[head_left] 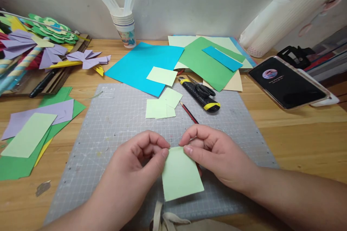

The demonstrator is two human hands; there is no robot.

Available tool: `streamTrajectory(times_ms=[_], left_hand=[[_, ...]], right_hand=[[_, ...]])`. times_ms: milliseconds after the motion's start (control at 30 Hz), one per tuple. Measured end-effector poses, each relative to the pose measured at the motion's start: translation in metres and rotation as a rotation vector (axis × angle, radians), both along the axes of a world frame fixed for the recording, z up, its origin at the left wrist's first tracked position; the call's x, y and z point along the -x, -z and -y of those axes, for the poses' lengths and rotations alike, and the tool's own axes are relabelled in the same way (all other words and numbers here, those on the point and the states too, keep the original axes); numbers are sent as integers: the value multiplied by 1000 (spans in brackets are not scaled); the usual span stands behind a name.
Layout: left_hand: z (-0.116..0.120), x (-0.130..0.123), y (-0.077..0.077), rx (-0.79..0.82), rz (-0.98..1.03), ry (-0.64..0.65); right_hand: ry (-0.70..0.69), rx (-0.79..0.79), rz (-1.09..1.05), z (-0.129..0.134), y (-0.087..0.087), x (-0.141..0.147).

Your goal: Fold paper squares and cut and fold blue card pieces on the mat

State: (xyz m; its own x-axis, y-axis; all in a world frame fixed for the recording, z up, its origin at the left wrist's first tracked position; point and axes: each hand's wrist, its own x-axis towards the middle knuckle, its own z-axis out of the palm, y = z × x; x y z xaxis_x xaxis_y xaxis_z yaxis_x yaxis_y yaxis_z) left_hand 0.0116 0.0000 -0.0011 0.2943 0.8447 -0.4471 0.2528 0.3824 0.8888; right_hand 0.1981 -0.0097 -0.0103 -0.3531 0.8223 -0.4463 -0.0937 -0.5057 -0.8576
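A pale green paper piece (182, 177) hangs by its top edge between my two hands, over the grey cutting mat (119, 173). My left hand (143, 162) pinches its upper left corner between thumb and fingers. At the upper right corner, my right hand (214, 151) grips it the same way, thumb in front. Beyond the hands lie several smaller pale green paper squares (156, 108), partly overlapping. A red and black pencil (189, 112) rests on the mat, its lower part hidden behind my right hand.
A black and yellow utility knife (199, 95) lies on the mat with black scissors (205, 90) over it. Blue paper (146, 65) and green paper (195, 54) lie behind. Paper cups (127, 34) stand near the wall. A phone (288, 82) leans at right; paper flowers (51, 29) crowd the left.
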Motion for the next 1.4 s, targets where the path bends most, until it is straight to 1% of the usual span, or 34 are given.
streamTrajectory(times_ms=[100,200,300,367,467,533,600,800,1000,1200,1300,1367,1400], left_hand=[[1,0,-1,-10,15,-13],[1,1,0,-52,-3,-11],[3,2,1,-117,-47,21],[4,2,2,-144,-73,20],[5,2,3,-102,-62,17],[4,0,2,-59,-34,37],[3,-1,1,-51,-19,50],[3,-2,0,-58,-26,25],[3,0,2,-119,-30,20],[3,2,-3,-143,-36,31],[5,3,-6,-155,-28,38],[6,2,-8,-155,-17,28],[6,1,-8,-152,-6,22]], right_hand=[[-3,9,-42,0,0,-1],[-15,16,-76,-1,1,-2],[-49,20,-56,-1,2,-2],[-62,14,-33,-1,2,-1],[-50,-1,-34,-1,1,0],[-44,-7,-45,-1,0,0],[-50,-2,-56,0,0,0],[-24,10,-57,0,-1,0],[-16,-7,-71,0,0,0],[5,-23,-62,-2,0,0],[28,-73,-7,-1,-2,1],[20,-172,76,1,-4,1],[8,-249,128,3,-5,1]])
